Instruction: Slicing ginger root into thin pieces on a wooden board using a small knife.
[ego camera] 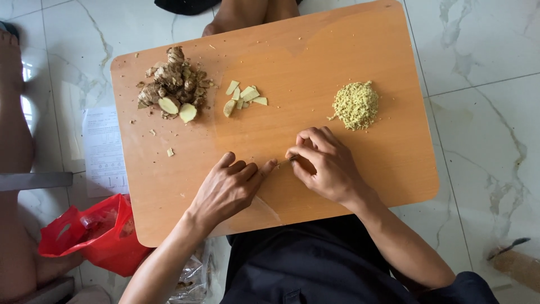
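2 hands (pixel 281 174) over wooden board (pixel 371 163)

The worktop (pixel 360 163) is smooth laminated wood, orange-brown with a soft sheen. At upper left the ginger root (pixel 173 84) looks rough, knobbly and matt; its cut slices (pixel 243 99) show pale, moist faces. The minced pile (pixel 355 104) at upper right is grainy. The floor (pixel 478 84) is glossy veined marble tile. At lower left lies a shiny red plastic bag (pixel 95 232).
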